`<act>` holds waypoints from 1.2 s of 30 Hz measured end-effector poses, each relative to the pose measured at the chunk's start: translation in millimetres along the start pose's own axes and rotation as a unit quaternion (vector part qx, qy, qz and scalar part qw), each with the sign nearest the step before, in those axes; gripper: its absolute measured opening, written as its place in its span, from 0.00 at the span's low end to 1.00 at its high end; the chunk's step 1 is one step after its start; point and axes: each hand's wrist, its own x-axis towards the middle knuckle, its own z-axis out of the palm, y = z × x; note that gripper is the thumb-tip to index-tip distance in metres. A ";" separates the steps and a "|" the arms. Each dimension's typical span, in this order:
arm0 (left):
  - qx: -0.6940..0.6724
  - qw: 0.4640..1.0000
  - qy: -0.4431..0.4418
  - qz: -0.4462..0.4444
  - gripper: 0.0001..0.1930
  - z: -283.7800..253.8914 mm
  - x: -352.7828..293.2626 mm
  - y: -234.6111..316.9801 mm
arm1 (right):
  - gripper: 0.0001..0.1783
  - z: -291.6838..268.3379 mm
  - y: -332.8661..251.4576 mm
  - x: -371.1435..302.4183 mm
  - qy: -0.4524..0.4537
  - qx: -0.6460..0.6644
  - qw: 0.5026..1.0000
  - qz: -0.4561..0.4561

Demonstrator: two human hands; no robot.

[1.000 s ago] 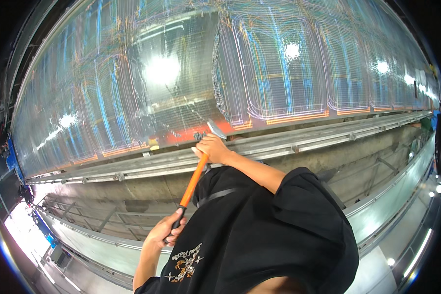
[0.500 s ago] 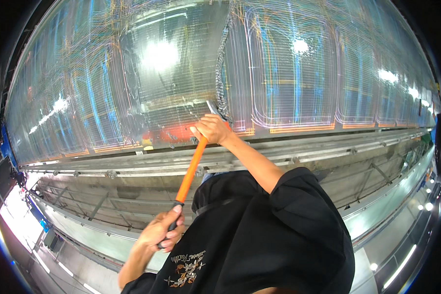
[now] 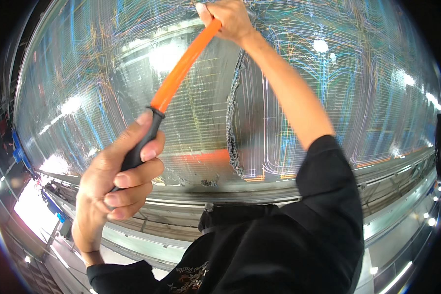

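My left hand (image 3: 125,169) is wrapped round the black grip of a long-handled tool with an orange shaft (image 3: 186,66), which looks like a scraper. At the top of the view, my right hand (image 3: 230,22) grips the far end of the shaft. The tool's head is hidden behind that hand. Both hands are above a large glossy panel (image 3: 201,108) covered in fine coloured lines. Below my right hand, a rough, crumbly grey strip (image 3: 232,117) runs down the panel toward its near edge. Left of the strip, the surface is plainer and duller.
A few dark crumbs (image 3: 209,183) lie at the panel's near edge. Past that edge, close to my body, run metal rails (image 3: 181,200). Bright lamp reflections (image 3: 166,58) show on the panel. A blue fitting (image 3: 18,147) is at the far left.
Both hands have moved up and away from my body with the tool, from the panel's near edge to farther over it. My left hand now appears larger and higher.
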 end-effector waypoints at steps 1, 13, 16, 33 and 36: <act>-0.034 0.998 -0.049 0.007 0.24 2.4 7.5 12.4 | 0.19 3.4 12.7 3.0 0.006 0.006 1.000 0.009; -0.069 0.998 0.006 0.003 0.22 -138.9 -49.9 -207.5 | 0.20 24.7 -240.9 -142.5 -0.133 0.165 0.974 0.080; -0.006 0.997 0.072 -0.027 0.22 -180.9 -65.6 -305.1 | 0.23 0.4 -337.4 -214.8 -0.152 0.150 0.974 0.081; 0.246 0.958 0.145 -0.034 0.26 -175.6 -36.8 -395.6 | 0.18 -73.3 -368.3 -315.8 -0.119 0.117 0.985 0.049; 0.207 0.972 0.100 -0.056 0.24 -148.9 -53.1 -338.5 | 0.18 -51.3 -344.5 -279.2 -0.112 0.113 0.986 0.044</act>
